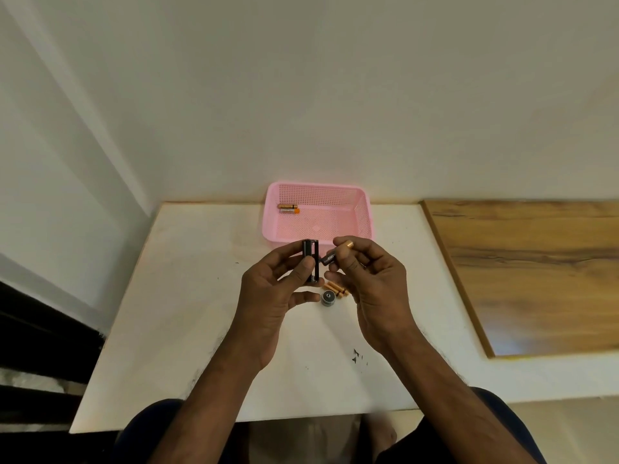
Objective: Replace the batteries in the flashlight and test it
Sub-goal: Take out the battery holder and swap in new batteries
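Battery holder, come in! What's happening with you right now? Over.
Left hand grips black plastic battery holder. Right hand pinches black-and-copper battery beside it, not yet in. Nothing in the way.

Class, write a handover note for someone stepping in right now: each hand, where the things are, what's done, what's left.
Left hand grips the black battery holder, upright above the table.
Right hand pinches one battery beside it, not yet in.
Loose batteries and a round flashlight part lie on the table below; two batteries lie in the pink basket.
Done: flashlight opened.
Left: load holder, reassemble, test.
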